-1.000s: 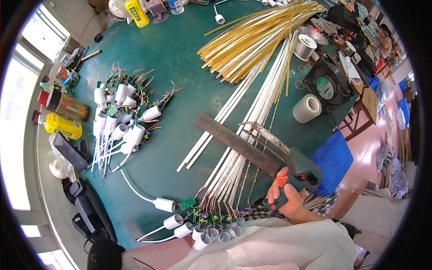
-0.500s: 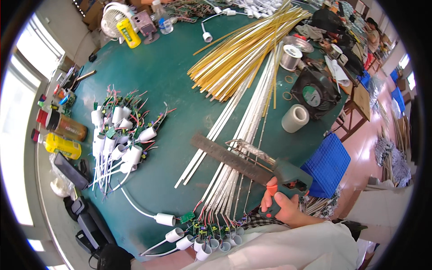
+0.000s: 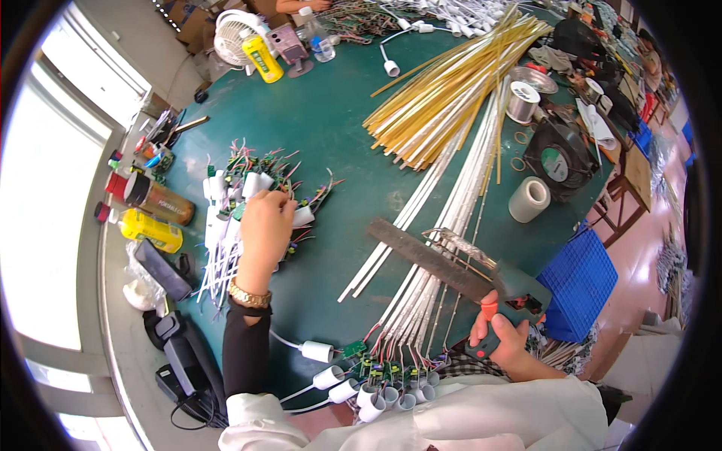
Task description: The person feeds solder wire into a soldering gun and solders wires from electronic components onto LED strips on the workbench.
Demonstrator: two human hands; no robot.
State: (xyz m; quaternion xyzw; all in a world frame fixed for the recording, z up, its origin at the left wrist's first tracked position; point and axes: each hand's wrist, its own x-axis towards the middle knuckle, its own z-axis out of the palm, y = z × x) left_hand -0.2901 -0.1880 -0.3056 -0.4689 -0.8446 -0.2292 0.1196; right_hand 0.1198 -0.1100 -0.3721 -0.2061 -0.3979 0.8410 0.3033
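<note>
My left hand (image 3: pixel 267 219) reaches into a pile of white lamp sockets (image 3: pixel 218 234) with green circuit boards and thin wires. Its fingers are curled closed among them; what they pinch is hidden. My right hand (image 3: pixel 505 342) grips the handle of a dark green soldering gun (image 3: pixel 519 289) with an orange trigger, its metal-wrapped front pointing up and left. A dark flat bar (image 3: pixel 429 259) lies across a bundle of white LED strips (image 3: pixel 444 218). At the strips' near ends, red and white wires meet small green boards (image 3: pixel 383 370) and more white sockets (image 3: pixel 372 407).
Yellow and white strips (image 3: pixel 451 105) lie fanned at the back. To the right are a solder spool (image 3: pixel 522 102), a black fan (image 3: pixel 558 158), a white roll (image 3: pixel 529 200) and a blue crate (image 3: pixel 575 282). Bottles (image 3: pixel 154 229) line the left edge. Another person's hand (image 3: pixel 312 6) shows at the far edge.
My left arm has come into view from the lower edge, and its hand is now at the socket pile. The whole view has shifted; my right hand still grips the soldering gun.
</note>
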